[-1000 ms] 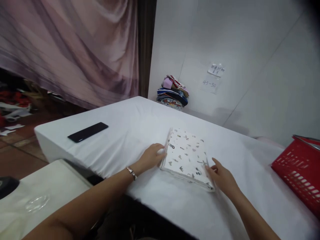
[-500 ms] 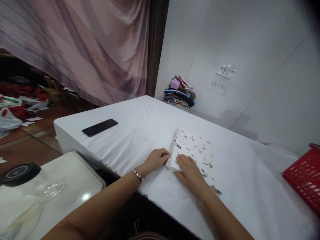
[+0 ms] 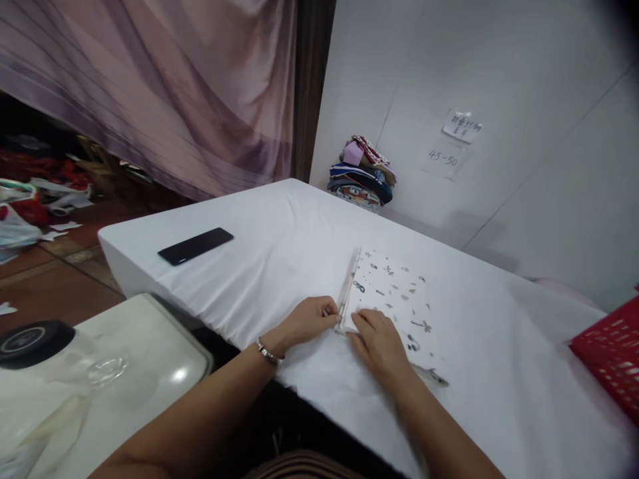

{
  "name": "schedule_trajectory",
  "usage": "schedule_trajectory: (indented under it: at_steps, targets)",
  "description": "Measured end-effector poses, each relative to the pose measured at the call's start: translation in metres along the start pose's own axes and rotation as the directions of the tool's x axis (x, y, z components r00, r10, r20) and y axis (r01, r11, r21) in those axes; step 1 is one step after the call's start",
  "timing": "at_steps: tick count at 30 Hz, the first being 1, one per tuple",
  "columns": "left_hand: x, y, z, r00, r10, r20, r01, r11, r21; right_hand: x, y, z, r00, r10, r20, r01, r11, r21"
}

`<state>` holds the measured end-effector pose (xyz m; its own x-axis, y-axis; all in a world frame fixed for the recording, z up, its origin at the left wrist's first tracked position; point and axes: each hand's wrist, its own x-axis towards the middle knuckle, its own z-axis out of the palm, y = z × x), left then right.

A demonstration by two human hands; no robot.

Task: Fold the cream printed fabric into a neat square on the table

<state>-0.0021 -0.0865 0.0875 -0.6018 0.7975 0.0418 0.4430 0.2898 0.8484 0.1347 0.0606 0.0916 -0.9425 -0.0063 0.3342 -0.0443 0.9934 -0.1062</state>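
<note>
On the white-covered table lies a folded white cloth (image 3: 394, 293) printed with small grey and brown plant-like motifs; its layers show along the left edge. My left hand (image 3: 312, 319), with a bracelet at the wrist, is closed on the cloth's near left corner, thumb and fingers pinched together. Just right of it, my right hand (image 3: 382, 342) rests on the near edge, its fingers bent on top and the thumb at the edge. The palm covers part of the print there.
A black phone-like slab (image 3: 196, 246) lies on the table (image 3: 279, 246) at left. Folded clothes (image 3: 362, 174) are stacked by the wall. A red basket (image 3: 612, 352) stands at right. At lower left, a white surface (image 3: 150, 346) bears a black-lidded clear container (image 3: 37, 342).
My right fingers, flatter on the cloth before, are now more bent and drawn toward the left corner. My left hand stays pinched at that corner. The view has shifted slightly.
</note>
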Motion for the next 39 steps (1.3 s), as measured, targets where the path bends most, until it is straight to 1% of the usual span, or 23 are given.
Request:
schedule_trajectory:
  at_steps: [3,6,9,12,15,22,29,32,36,39]
  targets:
    - [-0.001,0.001,-0.001,0.999,-0.001,0.032,0.001,1.000,0.008,0.002,-0.002,0.000,0.999,0.026,-0.021,-0.026,1.000,0.016]
    - [-0.001,0.004,-0.004,0.998,-0.015,0.063,0.016,1.000,-0.018,0.003,-0.003,0.001,0.996,0.066,-0.055,-0.063,0.997,0.051]
    - [0.000,0.005,-0.006,0.997,-0.025,0.068,0.029,0.998,-0.052,0.003,-0.003,0.002,0.994,0.085,-0.072,-0.080,0.994,0.074]
    - [-0.001,0.004,-0.006,0.998,-0.013,0.061,0.019,0.996,-0.086,0.002,-0.004,0.001,0.997,0.065,-0.041,-0.061,0.994,0.085]
    - [-0.001,0.001,-0.004,0.997,0.011,0.076,-0.004,0.996,-0.084,0.001,-0.003,-0.001,0.998,0.054,-0.027,-0.050,0.992,0.119]
    - [-0.002,-0.003,-0.003,0.995,0.026,0.093,-0.018,0.996,-0.083,0.001,-0.002,0.001,0.994,0.065,-0.090,-0.046,0.978,0.203]
    - [-0.004,-0.003,-0.001,0.993,0.053,0.109,-0.045,0.996,-0.074,0.004,-0.007,0.001,0.970,0.173,-0.169,-0.115,0.944,0.308]
    - [-0.005,-0.003,-0.002,0.992,0.060,0.110,-0.053,0.996,-0.065,0.007,-0.012,0.002,0.969,0.171,-0.177,-0.118,0.953,0.277]
    - [-0.005,-0.003,-0.005,0.994,0.036,0.107,-0.026,0.996,-0.089,0.006,-0.016,0.005,0.993,0.073,-0.092,-0.060,0.988,0.141]
    - [-0.005,0.000,-0.007,0.993,0.022,0.120,-0.008,0.993,-0.116,0.004,-0.015,0.007,0.995,0.052,-0.083,-0.043,0.993,0.113]
